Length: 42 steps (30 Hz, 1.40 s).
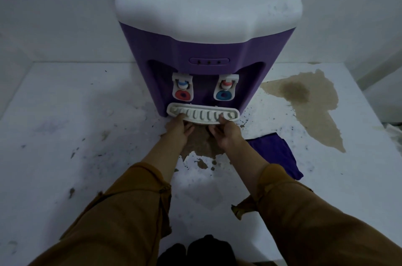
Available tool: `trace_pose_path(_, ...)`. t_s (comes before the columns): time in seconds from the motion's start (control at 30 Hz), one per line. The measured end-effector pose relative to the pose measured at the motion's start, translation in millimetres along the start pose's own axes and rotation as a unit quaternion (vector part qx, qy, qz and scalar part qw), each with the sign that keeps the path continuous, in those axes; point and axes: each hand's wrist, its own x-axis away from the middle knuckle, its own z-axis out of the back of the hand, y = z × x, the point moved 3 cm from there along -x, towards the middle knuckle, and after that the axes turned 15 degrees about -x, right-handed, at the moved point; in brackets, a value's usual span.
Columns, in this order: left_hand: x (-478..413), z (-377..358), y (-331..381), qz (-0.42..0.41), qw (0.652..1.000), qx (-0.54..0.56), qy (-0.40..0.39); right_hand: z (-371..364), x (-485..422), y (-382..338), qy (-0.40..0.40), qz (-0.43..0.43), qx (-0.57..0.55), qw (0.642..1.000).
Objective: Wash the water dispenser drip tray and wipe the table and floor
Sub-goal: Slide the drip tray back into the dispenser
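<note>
A purple and white water dispenser (206, 43) stands at the back of a white table (76, 124). Its white slotted drip tray (203, 115) sits at the base, under the red tap (182, 89) and blue tap (226, 89). My left hand (179, 129) grips the tray's left front edge, thumb on top. My right hand (226, 133) grips the right front edge the same way. A folded purple cloth (276, 152) lies on the table just right of my right forearm.
A brown puddle (309, 102) spreads over the table right of the dispenser, and another brown patch (198, 146) lies under my hands. Dark specks and grime dot the tabletop. White walls close in behind and on both sides.
</note>
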Motion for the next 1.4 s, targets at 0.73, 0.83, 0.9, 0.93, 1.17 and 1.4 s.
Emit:
trace_pose_path(0.73, -2, 3, 1, -0.054, 0.991, 0.11, 0.049, -3, -22, -5, -0.024, 0.02, -0.004, 1.0)
trace_pose_path(0.83, -6, 4, -2, -0.054, 0.991, 0.109, 0.06, -2, -25, -5, -0.017, 0.022, 0.006, 1.0)
trace_pose_path(0.9, -7, 3, -2, -0.048, 0.991, 0.108, 0.069, -3, -26, -5, -0.01, 0.024, 0.014, 1.0)
trace_pose_path(0.93, -7, 3, -2, -0.043, 0.991, 0.107, 0.074, -3, -26, -5, -0.005, 0.027, 0.016, 1.0)
trace_pose_path(1.17, -2, 1, 4, -0.012, 0.993, 0.1, 0.065, -4, -24, -7, -0.009, 0.011, 0.024, 1.0)
trace_pose_path(1.4, 0, 0, 7, 0.003, 0.994, 0.102, 0.046, -1, -23, -7, -0.018, 0.013, 0.009, 1.0)
